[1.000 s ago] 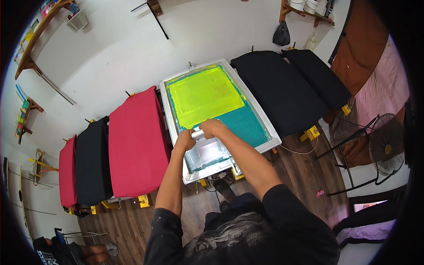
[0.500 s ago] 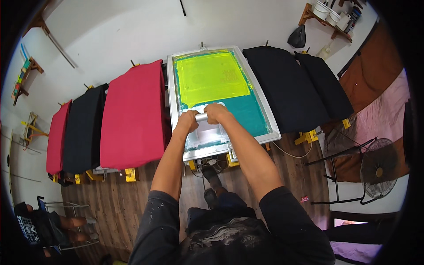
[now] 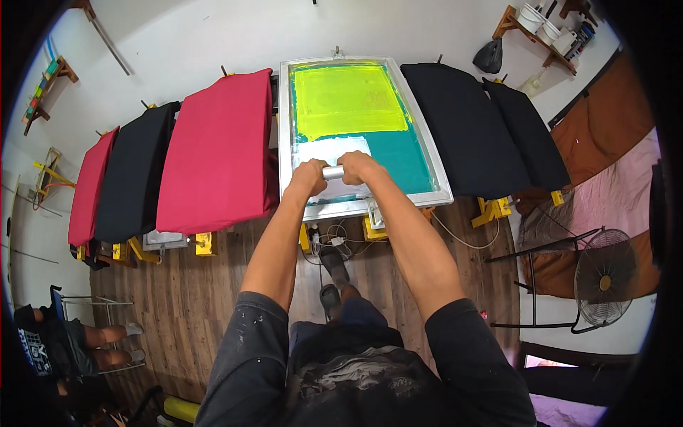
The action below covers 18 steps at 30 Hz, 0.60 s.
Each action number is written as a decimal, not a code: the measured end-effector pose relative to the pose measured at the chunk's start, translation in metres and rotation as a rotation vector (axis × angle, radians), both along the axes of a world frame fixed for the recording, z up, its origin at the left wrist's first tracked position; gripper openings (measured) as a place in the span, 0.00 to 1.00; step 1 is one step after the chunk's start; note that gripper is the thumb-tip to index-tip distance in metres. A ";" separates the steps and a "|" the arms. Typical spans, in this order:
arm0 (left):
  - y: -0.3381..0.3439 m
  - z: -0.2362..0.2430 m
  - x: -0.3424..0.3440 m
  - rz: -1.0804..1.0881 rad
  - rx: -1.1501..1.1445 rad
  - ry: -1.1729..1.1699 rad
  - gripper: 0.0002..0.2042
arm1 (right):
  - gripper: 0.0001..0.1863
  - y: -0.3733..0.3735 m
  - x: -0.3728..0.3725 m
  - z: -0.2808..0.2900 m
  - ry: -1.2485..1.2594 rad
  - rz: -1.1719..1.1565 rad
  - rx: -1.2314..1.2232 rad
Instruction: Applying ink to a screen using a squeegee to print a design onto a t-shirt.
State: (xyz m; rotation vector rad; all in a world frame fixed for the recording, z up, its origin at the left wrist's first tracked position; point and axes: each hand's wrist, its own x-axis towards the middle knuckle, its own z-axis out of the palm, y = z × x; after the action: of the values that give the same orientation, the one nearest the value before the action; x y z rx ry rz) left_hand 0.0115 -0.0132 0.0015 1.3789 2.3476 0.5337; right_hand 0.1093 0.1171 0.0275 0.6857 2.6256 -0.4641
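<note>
Both my hands grip a squeegee [image 3: 332, 173] by its silver handle, low over the near part of a screen-printing frame [image 3: 416, 200]. My left hand [image 3: 309, 177] wraps the handle's left end and my right hand [image 3: 358, 169] its right end. The frame has silver metal edges and teal mesh [image 3: 398, 160]. A bright yellow-green rectangle [image 3: 348, 99] covers its far part, and a white ink patch [image 3: 327, 146] lies just beyond my hands. My hands and forearms partly hide the squeegee's blade.
Red fabric [image 3: 213, 156] and black fabric [image 3: 135, 178] cover boards at left; more black fabric [image 3: 462, 135] covers boards at right. A standing fan [image 3: 605, 281] is at far right. Cables [image 3: 331, 238] lie below the frame. Another person's legs [image 3: 107, 338] show at lower left.
My hands have drawn the squeegee toward the screen's near edge, and more white patch shows beyond them. The whole view has shifted, with the screen higher in the picture.
</note>
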 end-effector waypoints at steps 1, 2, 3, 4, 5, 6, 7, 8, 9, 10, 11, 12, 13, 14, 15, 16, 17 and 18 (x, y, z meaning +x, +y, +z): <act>-0.003 0.000 0.003 -0.026 0.032 0.000 0.21 | 0.20 0.000 0.002 -0.002 -0.001 0.002 0.000; -0.005 0.001 0.005 -0.023 0.031 -0.001 0.21 | 0.20 -0.002 0.004 -0.001 -0.012 0.004 -0.009; -0.007 0.002 0.007 -0.023 0.016 0.001 0.21 | 0.21 -0.003 0.006 -0.001 -0.023 0.004 -0.017; -0.008 0.004 0.008 -0.024 0.000 0.002 0.20 | 0.21 -0.004 0.007 -0.001 -0.025 0.004 -0.019; -0.008 0.005 0.009 -0.018 -0.042 -0.003 0.19 | 0.21 -0.005 0.009 0.000 -0.016 0.007 -0.025; -0.008 0.006 0.009 -0.012 -0.083 -0.008 0.18 | 0.21 -0.006 0.011 0.000 -0.007 0.009 -0.031; -0.010 0.006 0.012 -0.029 -0.068 0.011 0.18 | 0.20 -0.008 0.015 0.001 0.018 0.014 -0.036; -0.011 0.005 0.013 -0.032 -0.067 0.012 0.18 | 0.20 -0.009 0.017 0.000 0.019 0.012 -0.035; -0.012 0.004 0.015 -0.042 -0.050 0.028 0.18 | 0.20 -0.010 0.020 0.000 0.018 0.010 -0.036; -0.014 0.003 0.017 -0.051 -0.032 0.045 0.18 | 0.20 -0.011 0.022 0.000 0.018 0.008 -0.035; -0.016 0.001 0.022 -0.039 -0.012 0.065 0.19 | 0.21 -0.016 0.028 -0.003 0.069 -0.016 -0.039; -0.022 -0.005 0.023 -0.057 0.017 0.084 0.20 | 0.22 -0.025 0.033 -0.003 0.101 -0.007 0.002; -0.030 -0.013 0.028 -0.027 0.079 0.062 0.20 | 0.23 -0.034 0.038 -0.004 0.133 0.004 0.044; -0.033 -0.015 0.040 -0.038 0.124 0.044 0.21 | 0.25 -0.034 0.051 -0.015 0.163 -0.002 0.084; -0.043 -0.022 0.046 -0.034 0.192 0.001 0.22 | 0.26 -0.042 0.060 -0.020 0.214 -0.012 0.105; -0.051 -0.030 0.050 -0.034 0.243 0.007 0.23 | 0.29 -0.050 0.065 -0.019 0.221 -0.007 0.093; -0.053 -0.024 0.059 -0.031 0.243 0.000 0.23 | 0.30 -0.053 0.074 -0.020 0.236 -0.002 0.113; -0.056 -0.018 0.064 -0.022 0.243 -0.003 0.24 | 0.30 -0.056 0.079 -0.020 0.255 0.009 0.131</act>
State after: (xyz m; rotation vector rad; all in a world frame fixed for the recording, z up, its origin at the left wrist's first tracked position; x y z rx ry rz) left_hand 0.0754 -0.0694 -0.0166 1.5027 2.3228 0.8371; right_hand 0.1880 0.0609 0.0079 0.6946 2.9190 -0.4025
